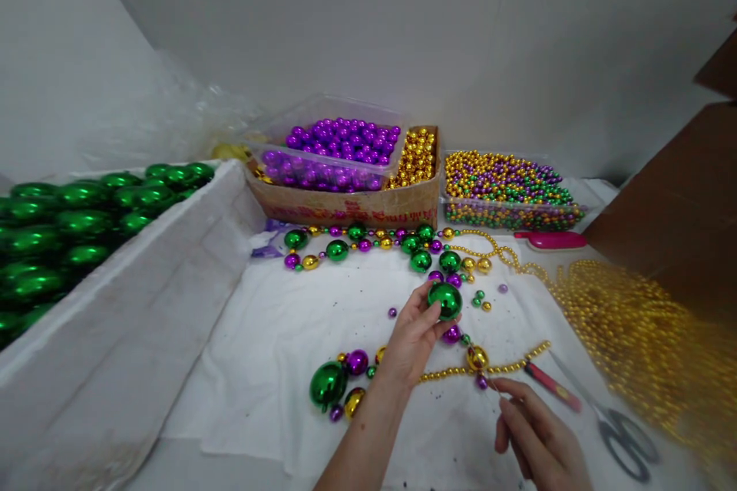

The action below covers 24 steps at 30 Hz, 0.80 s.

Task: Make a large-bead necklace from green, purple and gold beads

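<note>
2 hands (419, 322), 1 green ball (445, 299) held

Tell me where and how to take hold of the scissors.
Probably grip the scissors by the grey handle loops, coming from the near right side: they lie with the loops toward the wearer and the blades pointing away, leftward.
</note>
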### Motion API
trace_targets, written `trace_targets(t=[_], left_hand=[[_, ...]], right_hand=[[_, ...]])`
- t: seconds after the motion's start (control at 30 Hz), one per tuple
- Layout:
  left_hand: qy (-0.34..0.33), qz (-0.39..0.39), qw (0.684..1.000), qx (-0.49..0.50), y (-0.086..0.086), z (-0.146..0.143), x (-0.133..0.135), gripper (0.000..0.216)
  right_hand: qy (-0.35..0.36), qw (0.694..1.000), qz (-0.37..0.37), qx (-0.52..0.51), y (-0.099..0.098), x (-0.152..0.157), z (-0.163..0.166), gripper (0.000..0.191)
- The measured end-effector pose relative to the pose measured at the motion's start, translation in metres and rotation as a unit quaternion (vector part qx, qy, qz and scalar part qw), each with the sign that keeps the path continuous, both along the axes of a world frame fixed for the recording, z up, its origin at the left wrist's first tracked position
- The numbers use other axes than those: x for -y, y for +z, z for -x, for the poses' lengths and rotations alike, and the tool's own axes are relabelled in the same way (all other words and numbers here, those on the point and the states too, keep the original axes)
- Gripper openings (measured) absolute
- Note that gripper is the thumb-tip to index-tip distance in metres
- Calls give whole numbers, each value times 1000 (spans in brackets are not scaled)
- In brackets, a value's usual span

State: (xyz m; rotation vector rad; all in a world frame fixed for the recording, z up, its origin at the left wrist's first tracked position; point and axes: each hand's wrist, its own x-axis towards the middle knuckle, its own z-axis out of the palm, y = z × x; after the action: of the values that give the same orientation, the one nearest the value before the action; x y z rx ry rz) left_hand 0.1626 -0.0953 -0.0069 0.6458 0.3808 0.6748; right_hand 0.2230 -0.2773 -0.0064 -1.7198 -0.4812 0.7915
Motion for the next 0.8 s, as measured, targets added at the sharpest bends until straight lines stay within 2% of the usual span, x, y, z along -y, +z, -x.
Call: trace_targets(t=[0.27,0.5,0.63,0.7,0.8], left_hand=[[9,-10,1000,-1,3,0,3,37],[-29,-30,998,-44,8,-6,19,39],[-71,-78,992,-66,21,-17,19,37],[-80,-118,988,-60,32,-26,13,27],[-55,-183,980,-57,48,-41,5,17]], right_hand=[[-2,998,13,54,-1,0,-1,45],[16,998,-15,62,4,-20,-8,35],[23,996,-53,69,13,-36,-22,26],[36,994,-55,89,20,-40,-33,29],[77,990,-63,97,32,-39,-51,41]])
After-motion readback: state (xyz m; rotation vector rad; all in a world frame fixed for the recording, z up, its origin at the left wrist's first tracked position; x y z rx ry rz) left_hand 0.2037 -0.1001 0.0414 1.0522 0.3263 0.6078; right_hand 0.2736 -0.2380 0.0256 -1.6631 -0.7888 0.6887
